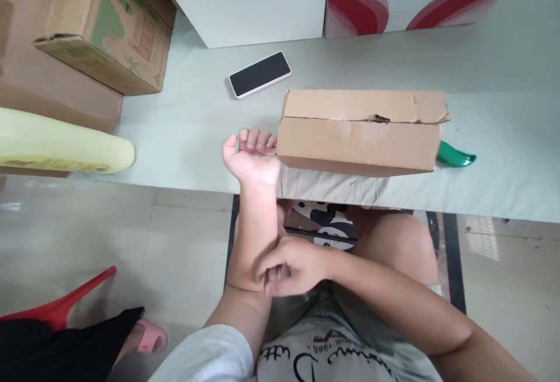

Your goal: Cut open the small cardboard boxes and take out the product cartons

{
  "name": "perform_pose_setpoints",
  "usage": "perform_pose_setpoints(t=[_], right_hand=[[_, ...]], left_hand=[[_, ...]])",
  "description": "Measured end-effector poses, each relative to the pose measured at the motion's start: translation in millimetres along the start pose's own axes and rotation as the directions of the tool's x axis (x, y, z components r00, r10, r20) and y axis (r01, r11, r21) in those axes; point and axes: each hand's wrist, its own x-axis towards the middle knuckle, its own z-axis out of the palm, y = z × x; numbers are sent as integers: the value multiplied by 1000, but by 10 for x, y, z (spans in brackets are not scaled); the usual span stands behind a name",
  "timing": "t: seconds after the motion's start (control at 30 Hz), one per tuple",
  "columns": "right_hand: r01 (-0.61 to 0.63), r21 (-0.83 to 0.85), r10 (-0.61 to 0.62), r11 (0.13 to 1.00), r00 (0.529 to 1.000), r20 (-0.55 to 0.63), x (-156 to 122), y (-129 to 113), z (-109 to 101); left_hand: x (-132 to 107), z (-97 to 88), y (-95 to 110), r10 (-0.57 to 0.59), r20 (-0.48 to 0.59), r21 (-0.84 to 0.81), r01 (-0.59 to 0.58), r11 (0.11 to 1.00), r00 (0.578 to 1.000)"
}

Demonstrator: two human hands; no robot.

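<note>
My left hand (252,159) lies palm up at the table's front edge, fingers loosely curled and holding nothing. Its fingertips are at the left end of a closed brown cardboard box (359,142), perhaps touching it. My right hand (292,266) is bent inward with curled fingers against my left forearm, just below the elbow; I see no object in it. Out from behind the box's right end sticks a green plastic piece (455,156), partly hidden. A dark-faced phone-like slab with a pale rim (260,74) rests behind my left hand.
White and red cartons (367,6) stand along the back. At the left are a green-printed cardboard box (126,32) and a pale yellow bottle (65,143). A pale cloth covers the table (192,137). A person's pink shoe (151,336) shows on the floor by a red stool-like piece (65,303).
</note>
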Motion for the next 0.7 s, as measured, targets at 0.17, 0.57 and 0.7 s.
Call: perform_pose_setpoints(t=[0.17,0.57,0.7], right_hand=[[-95,429,149,898,984,-94,173,-28,-244],[84,338,50,937,928,-369,334,-27,-377],[-181,376,193,909,981,7,256,-20,-198]], left_hand=[[-108,28,51,-103,-57,-107,96,990,993],[-78,-118,269,-125,-11,-182,121,976,992],[-78,-135,299,-107,5,-191,106,976,994]])
